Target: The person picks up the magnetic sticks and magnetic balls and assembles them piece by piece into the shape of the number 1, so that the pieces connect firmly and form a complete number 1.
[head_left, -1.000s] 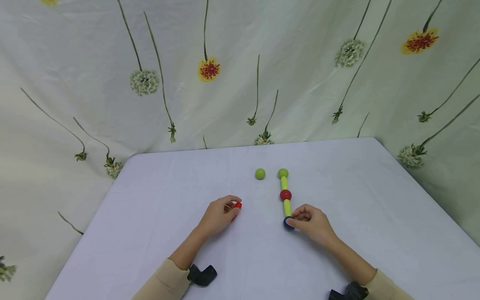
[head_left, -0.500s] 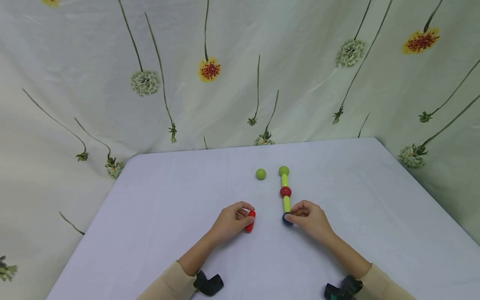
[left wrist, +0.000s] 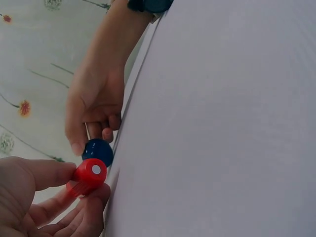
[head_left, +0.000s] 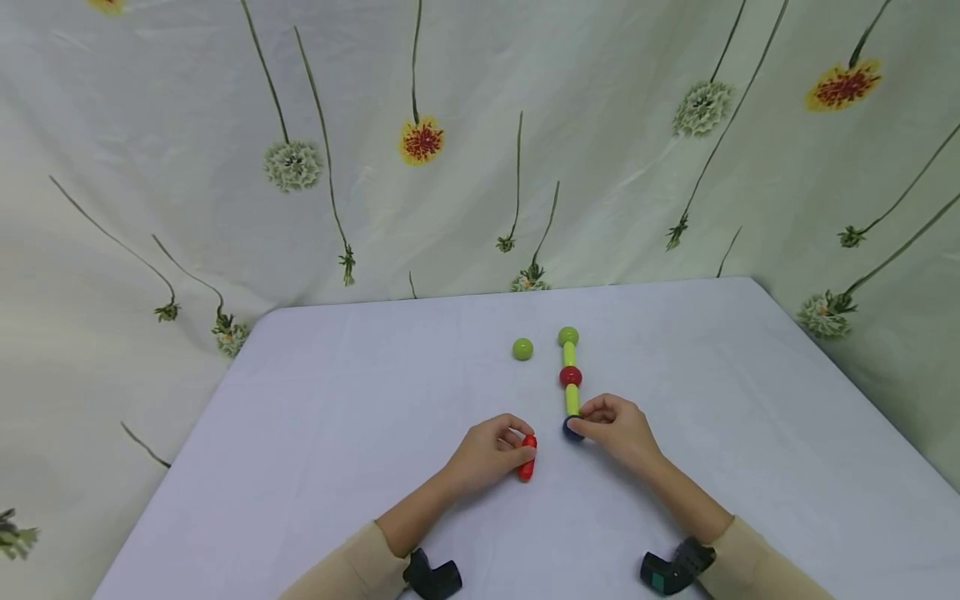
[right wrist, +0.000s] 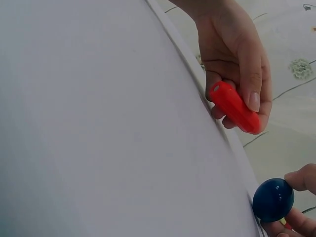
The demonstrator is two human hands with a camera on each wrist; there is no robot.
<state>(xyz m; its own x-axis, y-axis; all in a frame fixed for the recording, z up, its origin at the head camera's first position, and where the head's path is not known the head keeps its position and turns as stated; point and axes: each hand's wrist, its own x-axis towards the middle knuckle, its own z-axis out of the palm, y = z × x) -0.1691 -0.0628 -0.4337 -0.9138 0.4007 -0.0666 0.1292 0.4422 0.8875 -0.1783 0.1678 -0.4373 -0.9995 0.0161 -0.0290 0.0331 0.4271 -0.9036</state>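
Observation:
My left hand point(head_left: 489, 454) pinches a short red rod point(head_left: 527, 470) between thumb and fingers, just left of my right hand point(head_left: 626, 435). A pale round dot shows in the rod's end in the left wrist view. The right thumb and fingers grip a dark blue ball point(head_left: 572, 432), glossy in the right wrist view. From that ball a straight chain runs away across the table: a yellow-green rod point(head_left: 572, 400), a red ball point(head_left: 571, 377), a second yellow-green rod point(head_left: 570, 355) and a green ball point(head_left: 568, 336). A gap separates red rod and blue ball in the head view.
A loose green ball point(head_left: 522, 349) lies left of the chain's far end. White cloth covers the table point(head_left: 337, 375), and a flower-printed curtain point(head_left: 465, 208) hangs behind its far edge. Both wrists wear black camera mounts point(head_left: 433, 577).
My left hand has moved right and toward me, bringing the red rod nearer the blue ball and turning it into plainer sight. The right hand has slid the chain slightly away.

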